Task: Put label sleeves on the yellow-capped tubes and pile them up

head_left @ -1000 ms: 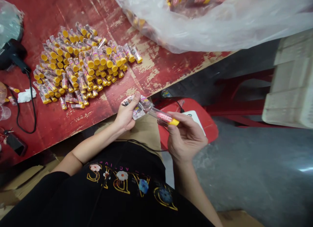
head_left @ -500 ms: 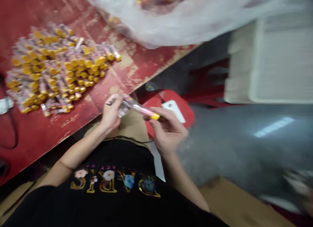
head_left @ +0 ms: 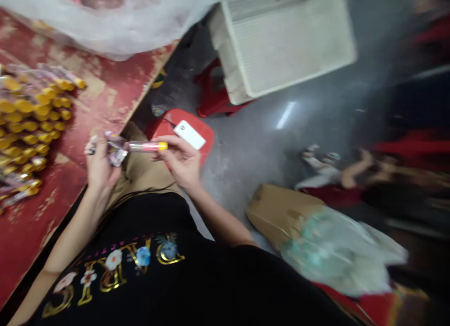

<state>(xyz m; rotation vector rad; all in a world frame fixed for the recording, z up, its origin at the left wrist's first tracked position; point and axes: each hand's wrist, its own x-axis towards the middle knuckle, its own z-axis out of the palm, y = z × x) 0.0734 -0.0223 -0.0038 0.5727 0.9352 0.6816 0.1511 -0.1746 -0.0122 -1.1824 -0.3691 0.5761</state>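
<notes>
My right hand [head_left: 184, 164] pinches a slim clear tube [head_left: 143, 146] with a pink label by its yellow-capped end. The tube lies level, its other end pointing at my left hand. My left hand [head_left: 99, 164] is closed around a bunch of shiny clear-and-purple plastic pieces [head_left: 116, 152], too blurred to name more exactly. The far end of the tube meets or lies just beside that bunch; I cannot tell which. To the left, a big pile of similar yellow-capped tubes [head_left: 30, 106] covers part of the worn red table [head_left: 94, 99].
A white plastic bag [head_left: 116, 28] sits at the table's far edge. Beyond it, a white crate [head_left: 281, 49] rests over a red stool [head_left: 214, 94]. A white power bank or phone [head_left: 190, 135] lies on a nearer red stool [head_left: 207, 150]. At right are a cardboard box [head_left: 277, 209] and another person's arm [head_left: 356, 169].
The view has swung to the right, so the pile slides left and the box and a person appear. My right hand still holds the tube, now more level; the left keeps its bunch.
</notes>
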